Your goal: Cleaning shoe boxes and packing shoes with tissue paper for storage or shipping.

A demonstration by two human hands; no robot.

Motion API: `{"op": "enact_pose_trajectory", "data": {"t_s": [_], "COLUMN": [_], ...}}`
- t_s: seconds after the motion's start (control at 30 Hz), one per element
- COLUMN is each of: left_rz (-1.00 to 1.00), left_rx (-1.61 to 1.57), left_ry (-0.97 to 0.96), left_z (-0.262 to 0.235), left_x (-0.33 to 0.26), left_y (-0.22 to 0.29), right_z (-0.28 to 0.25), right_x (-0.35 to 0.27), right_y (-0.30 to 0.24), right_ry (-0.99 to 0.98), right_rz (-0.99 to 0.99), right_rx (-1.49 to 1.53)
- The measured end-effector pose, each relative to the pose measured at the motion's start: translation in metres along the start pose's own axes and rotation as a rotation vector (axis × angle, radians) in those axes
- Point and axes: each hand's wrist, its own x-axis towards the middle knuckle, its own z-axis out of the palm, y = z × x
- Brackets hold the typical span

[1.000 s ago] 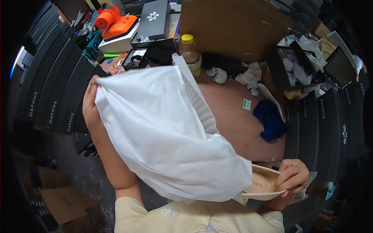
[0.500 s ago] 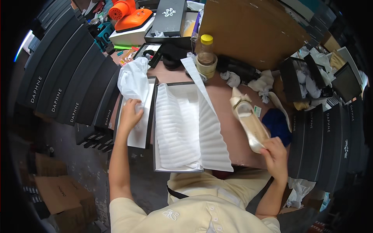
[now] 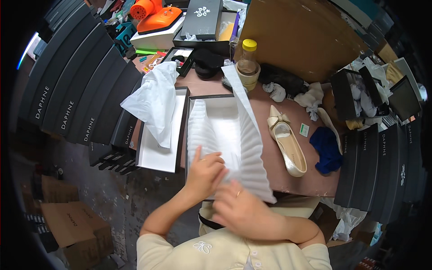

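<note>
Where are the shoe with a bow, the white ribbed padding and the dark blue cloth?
Shoe with a bow (image 3: 291, 147): head view, on its insole.
White ribbed padding (image 3: 253, 153): head view, on its right-hand flap.
Dark blue cloth (image 3: 326, 151): head view, near the middle of its crumpled surface.

Both hands in at near end of white-lined shoebox (image 3: 223, 110)! Left hand (image 3: 205, 173) over ribbed white foam (image 3: 253, 153), fingers bent; right hand (image 3: 240, 209) just beside, nearer, blurred; grip on anything hard to tell. Foam lines box, flap spilling over right side. Left of it, shallow lid (image 3: 155, 157), white tissue (image 3: 155, 103) crumpled across far part. Over right: pale gold shoe (image 3: 291, 150), pointed toe far, bow up front, lying alone on tabletop (image 3: 274, 182). Navy cloth (image 3: 325, 150) right again. Far side, yellow-capped jar (image 3: 248, 60) upright.
</note>
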Motion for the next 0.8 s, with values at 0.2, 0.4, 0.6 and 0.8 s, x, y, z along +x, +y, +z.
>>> {"op": "enact_pose_trajectory", "data": {"t_s": [0.2, 0.4, 0.6, 0.8], "left_rz": [-0.678, 0.569, -0.319, -0.304], "left_rx": [-0.932, -0.163, -0.293, 0.254], "left_ry": [1.284, 0.213, 0.436, 0.044], "left_z": [-0.010, -0.033, -0.015, -0.015], "left_x": [-0.087, -0.057, -0.014, -0.007], "left_y": [-0.015, 0.087, 0.005, -0.012], "right_z": [0.025, 0.084, 0.080, -0.040], "right_x": [0.005, 0.067, 0.048, 0.014], "right_y": [0.034, 0.058, 0.113, 0.083], "right_ry": [0.029, -0.017, 0.191, 0.627], "right_rz": [0.367, 0.582, 0.564, 0.267], "right_rx": [-0.193, -0.115, 0.586, 1.687]}}
